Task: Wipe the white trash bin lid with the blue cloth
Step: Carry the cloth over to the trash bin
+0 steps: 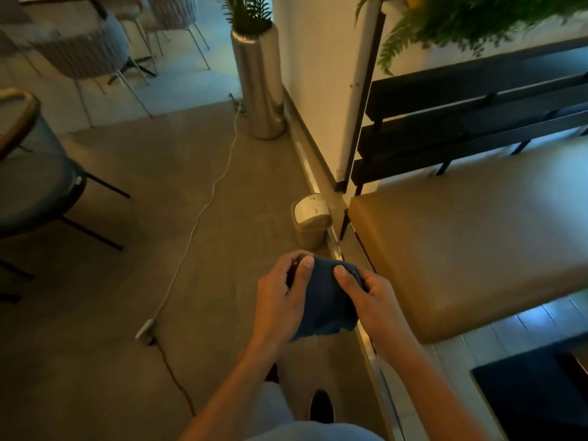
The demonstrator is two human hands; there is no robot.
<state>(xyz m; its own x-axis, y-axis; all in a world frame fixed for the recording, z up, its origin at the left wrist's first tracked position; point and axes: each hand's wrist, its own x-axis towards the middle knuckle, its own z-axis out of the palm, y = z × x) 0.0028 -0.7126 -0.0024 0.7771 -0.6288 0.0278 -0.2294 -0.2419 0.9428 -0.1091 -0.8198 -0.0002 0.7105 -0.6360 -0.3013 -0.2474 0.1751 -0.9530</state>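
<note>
Head view: left hand (280, 300) and right hand (366, 291) both grip bunched blue cloth (324, 300), thumbs pinching top edge, held mid-air. White trash bin lid (310, 209) on small bin on floor, ahead, well apart from cloth, beside tan bench (461, 243). Lid untouched, speckled. Risks, judged: swing lid tipping under wipe pressure; light bin sliding; foot catching white cable (203, 208).

From my feed I see two bare forearms (241, 386) with no sleeves, pale light-coloured clothing (305, 432) at six o'clock, and one dark pointed shoe (321, 405) just above it.
</note>
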